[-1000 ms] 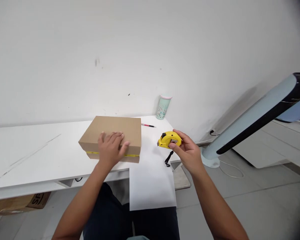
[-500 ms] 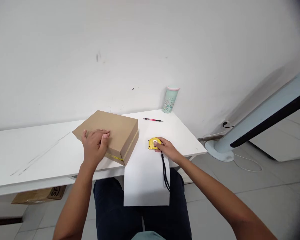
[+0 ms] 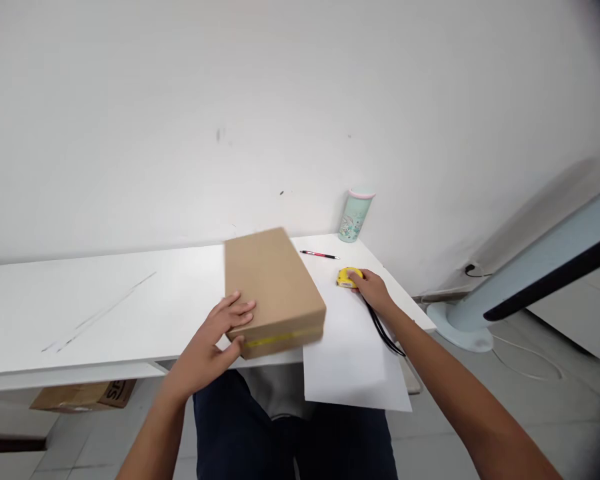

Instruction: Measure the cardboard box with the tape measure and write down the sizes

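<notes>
On the white table (image 3: pixel 115 293), our spread left hand (image 3: pixel 220 343) rests on the box (image 3: pixel 275 273); our right hand (image 3: pixel 373 289) grips the tape measure (image 3: pixel 347 279); bumps could dislodge the overhanging paper (image 3: pixel 353 373).

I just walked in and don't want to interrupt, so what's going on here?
A person at a white table has the left hand on the near left corner of a cardboard box with a yellow strip along its side. The right hand holds a yellow tape measure, right of the box. White paper juts past the table's near edge; a pen and a cup are farther back.
</notes>
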`<state>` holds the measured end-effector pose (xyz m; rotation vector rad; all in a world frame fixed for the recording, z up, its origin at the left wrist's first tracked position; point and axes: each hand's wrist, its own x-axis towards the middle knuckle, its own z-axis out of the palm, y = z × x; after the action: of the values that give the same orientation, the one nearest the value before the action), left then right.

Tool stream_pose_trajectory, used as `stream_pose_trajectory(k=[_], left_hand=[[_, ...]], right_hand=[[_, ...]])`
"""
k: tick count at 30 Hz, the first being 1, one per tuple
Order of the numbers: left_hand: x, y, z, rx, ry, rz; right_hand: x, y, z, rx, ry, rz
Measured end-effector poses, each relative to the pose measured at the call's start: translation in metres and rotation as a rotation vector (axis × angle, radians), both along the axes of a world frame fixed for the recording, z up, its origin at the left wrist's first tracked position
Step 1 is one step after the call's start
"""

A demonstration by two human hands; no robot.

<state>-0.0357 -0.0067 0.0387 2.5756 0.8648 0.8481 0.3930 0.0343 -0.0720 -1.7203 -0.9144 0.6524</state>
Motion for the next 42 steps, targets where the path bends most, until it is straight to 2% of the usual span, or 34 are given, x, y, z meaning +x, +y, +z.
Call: stream_pose_trajectory(k=[2,4,6,9,12,14,16,18,21,23,26,29,32,34,39,42], left_hand=[[-0.019,0.0,0.008,-0.103,-0.043,-0.048],[-0.024,0.001,0.011,-0.134,-0.064,-0.083],[-0.019,0.002,0.009,-0.105,-0.065,-0.11],[-0.006,0.0,0.0,0.034,-0.069,-0.095],[0.007,-0.007,-0.015,0.24,-0.124,-0.006],[0.017,-0.013,-0.026,0.374,-0.158,0.118],[0.028,-0.016,-0.033,0.476,-0.16,0.273],[0.039,-0.017,-0.037,0.54,-0.145,0.398],[0.053,-0.018,-0.033,0.572,-0.138,0.451],[0.06,-0.024,-0.025,0.562,-0.168,0.423],[0.066,-0.042,-0.008,0.596,-0.223,0.273],[0.066,-0.058,0.006,0.728,-0.275,0.111],[0.053,-0.06,0.012,0.786,-0.239,0.077],[0.038,-0.051,0.011,0.775,-0.194,0.115],[-0.002,-0.01,-0.002,0.663,-0.162,0.338],[-0.01,0.006,-0.007,0.645,-0.092,0.358]], right_hand=[[0.005,-0.001,-0.003,0.042,0.015,-0.03],[0.006,0.0,-0.005,0.092,0.053,-0.039],[0.006,0.002,-0.003,0.149,0.104,-0.055],[0.006,0.006,0.008,0.26,0.188,-0.133],[0.007,0.006,0.026,0.393,0.27,-0.254],[0.004,0.002,0.041,0.475,0.308,-0.314],[-0.005,-0.006,0.058,0.54,0.332,-0.314],[-0.02,-0.019,0.076,0.608,0.365,-0.221],[-0.055,-0.046,0.1,0.683,0.395,0.038],[-0.082,-0.069,0.113,0.65,0.346,0.249],[-0.122,-0.101,0.124,0.556,0.288,0.579],[-0.149,-0.123,0.127,0.494,0.349,0.777],[-0.157,-0.13,0.122,0.463,0.408,0.817],[-0.151,-0.126,0.116,0.454,0.406,0.77],[-0.113,-0.106,0.102,0.487,0.312,0.545],[-0.09,-0.096,0.096,0.528,0.236,0.442]])
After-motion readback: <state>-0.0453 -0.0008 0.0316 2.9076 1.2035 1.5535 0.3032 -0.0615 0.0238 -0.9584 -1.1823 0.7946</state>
